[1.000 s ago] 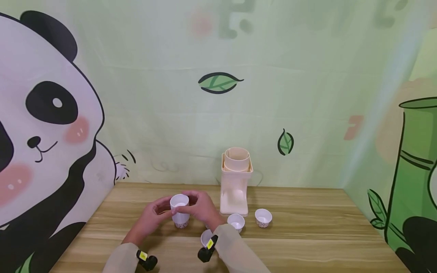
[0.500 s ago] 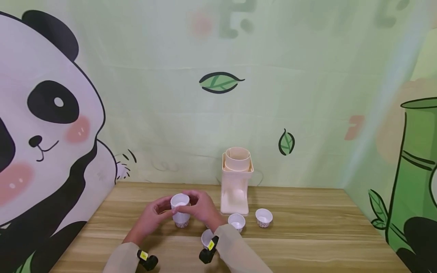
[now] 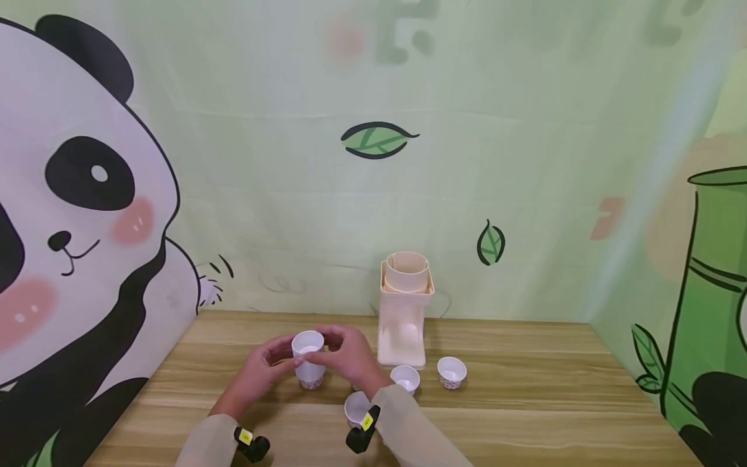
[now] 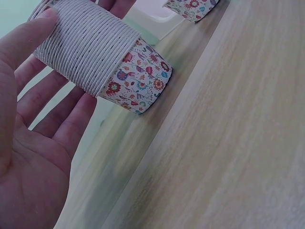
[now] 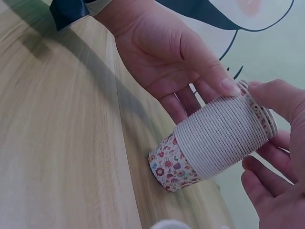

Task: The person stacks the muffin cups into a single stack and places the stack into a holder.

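- Far left: a printed panda (image 3: 87,207) covers the backdrop beside the wooden table (image 3: 525,421).
- Left hand (image 3: 259,373): fingers part-bent and spaced around the left and far sides of the cup stack, thumb pressed near its top; gap held at stack width.
- Cup stack (image 3: 308,366): between the two hands, left of the dispenser; tightly nested, mouth up, closely set white rims above a flower-patterned base. Contact with the table cannot be determined.
- Right hand (image 3: 350,357): thumb at the stack's upper rim, other fingers curved about the opposite side; grip opened no wider than the stack.
- Near the right wrist: front cup (image 3: 356,407), upright, partly covered by a black wrist device (image 3: 363,429).
- Pink dispenser (image 3: 401,324): upright behind the cups, a round sleeve (image 3: 406,272) seated in its top.
- Middle cup (image 3: 405,378): upright, just before the dispenser.
- Right cup (image 3: 452,372): upright, apart from the others, patterned base visible.
- Far right: printed bamboo (image 3: 712,279).
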### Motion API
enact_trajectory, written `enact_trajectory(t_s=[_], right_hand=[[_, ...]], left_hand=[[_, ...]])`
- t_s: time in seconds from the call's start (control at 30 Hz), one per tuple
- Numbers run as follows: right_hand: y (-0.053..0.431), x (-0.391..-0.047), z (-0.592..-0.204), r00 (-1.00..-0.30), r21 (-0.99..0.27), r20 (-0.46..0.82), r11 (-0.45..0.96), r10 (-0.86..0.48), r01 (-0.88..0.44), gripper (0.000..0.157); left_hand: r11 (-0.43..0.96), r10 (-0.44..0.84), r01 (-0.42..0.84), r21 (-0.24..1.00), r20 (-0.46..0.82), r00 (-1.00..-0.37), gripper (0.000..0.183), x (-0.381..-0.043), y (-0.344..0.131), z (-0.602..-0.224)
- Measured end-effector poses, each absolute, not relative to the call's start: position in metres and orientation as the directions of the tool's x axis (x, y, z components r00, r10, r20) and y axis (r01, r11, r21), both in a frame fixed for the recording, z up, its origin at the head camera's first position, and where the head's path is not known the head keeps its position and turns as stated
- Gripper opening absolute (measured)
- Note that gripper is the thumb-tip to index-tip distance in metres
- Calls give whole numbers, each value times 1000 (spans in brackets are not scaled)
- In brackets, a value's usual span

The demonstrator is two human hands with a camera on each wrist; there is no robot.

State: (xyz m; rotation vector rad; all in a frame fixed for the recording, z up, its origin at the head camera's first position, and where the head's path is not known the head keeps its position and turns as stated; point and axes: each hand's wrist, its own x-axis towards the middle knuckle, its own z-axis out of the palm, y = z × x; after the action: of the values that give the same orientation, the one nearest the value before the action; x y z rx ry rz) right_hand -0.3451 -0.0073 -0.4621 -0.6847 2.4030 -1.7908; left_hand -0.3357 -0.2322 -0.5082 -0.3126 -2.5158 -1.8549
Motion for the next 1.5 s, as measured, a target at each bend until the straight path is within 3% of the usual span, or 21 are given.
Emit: enact_trajectory(t_s=[0.43,0.8,1.5], right_hand=[[15,-342,-459,-912,-935,200,208,-358,-287,50],[40,-335,-461,-903,-920,244,210,-353,-331,42],[100,-320,-472,-920,-925,313,145,-236,-352,40]], left_hand=[[280,148,185,942,149,-978,58,-335,-230,-508],[282,143,194,939,159,-977,57,-335,-229,-509],[284,136,185,941,151,-979,58,-335,-229,-508]])
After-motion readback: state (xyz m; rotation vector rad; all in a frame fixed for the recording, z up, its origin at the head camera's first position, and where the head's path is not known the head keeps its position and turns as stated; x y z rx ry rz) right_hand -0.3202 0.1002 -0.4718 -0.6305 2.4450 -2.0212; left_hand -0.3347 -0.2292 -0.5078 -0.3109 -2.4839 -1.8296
